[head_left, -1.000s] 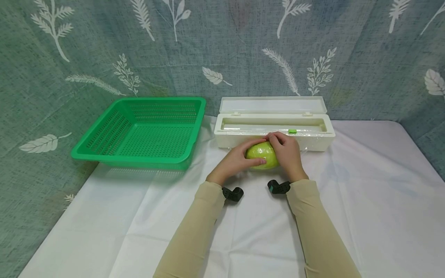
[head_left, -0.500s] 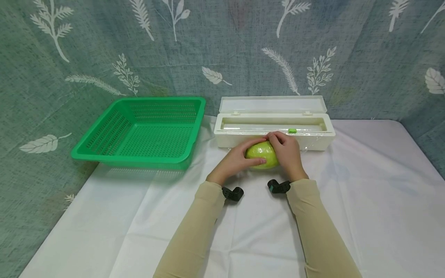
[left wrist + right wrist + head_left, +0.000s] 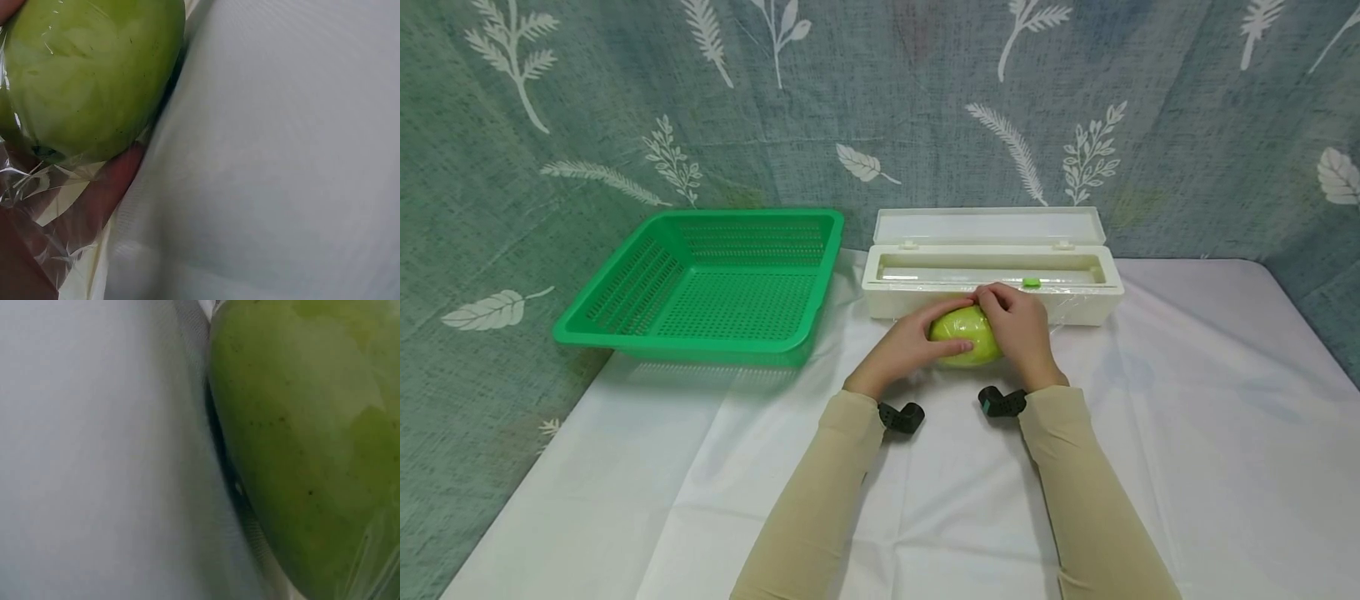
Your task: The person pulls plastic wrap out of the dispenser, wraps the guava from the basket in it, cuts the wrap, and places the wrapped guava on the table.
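A smooth yellow-green fruit (image 3: pixel 966 329) with small dark specks sits on the white cloth, covered in clear plastic wrap; its exact kind is unclear. My left hand (image 3: pixel 908 352) holds its left side, thumb in front and fingers over the far top. At the fruit's upper right, my right hand (image 3: pixel 1022 333) has bent fingers pinching the film, the fingertips close to the left ones. Loose, crinkled plastic wrap (image 3: pixel 53 206) spreads past one end of the fruit (image 3: pixel 94 75) in the left wrist view. The right wrist view is mostly filled by the fruit (image 3: pixel 306 437).
Right behind the hands stands a white plastic wrap dispenser (image 3: pixel 887 305), lid (image 3: pixel 988 225) raised, with a green slide cutter (image 3: pixel 1032 283) on its front edge. Film shows along its front. A green perforated basket (image 3: pixel 692 342) stands to the left. Patterned fabric (image 3: pixel 925 125) hangs behind.
Almost nothing moves. Both hands keep their places on the wrapped fruit, with only tiny shifts of the wrists and of the film by the dispenser.
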Demonstrator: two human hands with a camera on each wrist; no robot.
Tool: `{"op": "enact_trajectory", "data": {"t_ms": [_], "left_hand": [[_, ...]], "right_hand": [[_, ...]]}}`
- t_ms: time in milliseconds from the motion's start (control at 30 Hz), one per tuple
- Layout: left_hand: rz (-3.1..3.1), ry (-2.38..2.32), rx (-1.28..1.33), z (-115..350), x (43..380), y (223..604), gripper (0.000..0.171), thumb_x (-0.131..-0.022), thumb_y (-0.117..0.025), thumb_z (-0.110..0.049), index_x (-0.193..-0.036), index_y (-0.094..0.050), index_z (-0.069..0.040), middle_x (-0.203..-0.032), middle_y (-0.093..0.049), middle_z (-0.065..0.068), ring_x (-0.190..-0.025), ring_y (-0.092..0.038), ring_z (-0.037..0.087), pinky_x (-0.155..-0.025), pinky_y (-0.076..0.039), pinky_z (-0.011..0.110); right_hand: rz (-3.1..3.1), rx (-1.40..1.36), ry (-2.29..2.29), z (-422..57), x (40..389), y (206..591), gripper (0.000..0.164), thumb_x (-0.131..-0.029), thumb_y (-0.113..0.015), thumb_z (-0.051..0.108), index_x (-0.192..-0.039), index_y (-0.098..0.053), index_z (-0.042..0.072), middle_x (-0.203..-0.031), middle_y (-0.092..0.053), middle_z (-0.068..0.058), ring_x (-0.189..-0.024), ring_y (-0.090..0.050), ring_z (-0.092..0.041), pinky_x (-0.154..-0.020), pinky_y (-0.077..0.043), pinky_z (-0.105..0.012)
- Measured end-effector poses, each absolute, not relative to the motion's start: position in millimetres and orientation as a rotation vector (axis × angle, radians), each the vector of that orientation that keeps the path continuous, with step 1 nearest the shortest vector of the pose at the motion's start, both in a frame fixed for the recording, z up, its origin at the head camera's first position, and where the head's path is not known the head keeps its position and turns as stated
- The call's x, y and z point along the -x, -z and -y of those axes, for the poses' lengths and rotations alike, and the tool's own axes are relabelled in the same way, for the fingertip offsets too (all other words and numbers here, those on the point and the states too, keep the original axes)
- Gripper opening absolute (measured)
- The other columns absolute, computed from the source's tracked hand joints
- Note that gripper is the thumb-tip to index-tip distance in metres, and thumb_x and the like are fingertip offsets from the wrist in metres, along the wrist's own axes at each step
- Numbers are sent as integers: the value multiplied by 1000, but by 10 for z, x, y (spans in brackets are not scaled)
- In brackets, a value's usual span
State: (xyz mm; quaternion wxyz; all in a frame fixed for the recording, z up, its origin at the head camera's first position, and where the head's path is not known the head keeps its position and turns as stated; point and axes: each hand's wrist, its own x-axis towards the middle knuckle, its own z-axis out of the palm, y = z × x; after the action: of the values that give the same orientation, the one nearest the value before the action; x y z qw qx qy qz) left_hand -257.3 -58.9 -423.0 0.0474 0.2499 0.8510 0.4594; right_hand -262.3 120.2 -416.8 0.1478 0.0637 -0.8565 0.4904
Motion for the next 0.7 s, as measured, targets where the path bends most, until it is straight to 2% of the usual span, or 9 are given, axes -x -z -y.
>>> {"op": "enact_trajectory", "data": {"t_ms": [467, 700], "left_hand": [[-2585, -1374, -702, 602, 2566, 4195, 57, -72, -58, -62, -125, -43, -48, -125, -41, -26, -110, -43, 4, -90, -36, 36], [-2506, -1396, -681, 614, 2551, 4162, 54, -74, -58, -60, -124, -44, -46, -126, -40, -26, -115, -39, 3, -94, -32, 38]], "right_hand": [[2550, -106, -1456, -1213, 2611, 4074, 36, -89, -46, 45, -92, -69, 18, -93, -66, 2, -91, -55, -13, -78, -41, -33], [2609, -86, -1416, -1227, 2598, 4040, 40, -90, -43, 47, -85, -70, 18, -90, -66, 1, -86, -56, -15, -72, -40, -33]]}}
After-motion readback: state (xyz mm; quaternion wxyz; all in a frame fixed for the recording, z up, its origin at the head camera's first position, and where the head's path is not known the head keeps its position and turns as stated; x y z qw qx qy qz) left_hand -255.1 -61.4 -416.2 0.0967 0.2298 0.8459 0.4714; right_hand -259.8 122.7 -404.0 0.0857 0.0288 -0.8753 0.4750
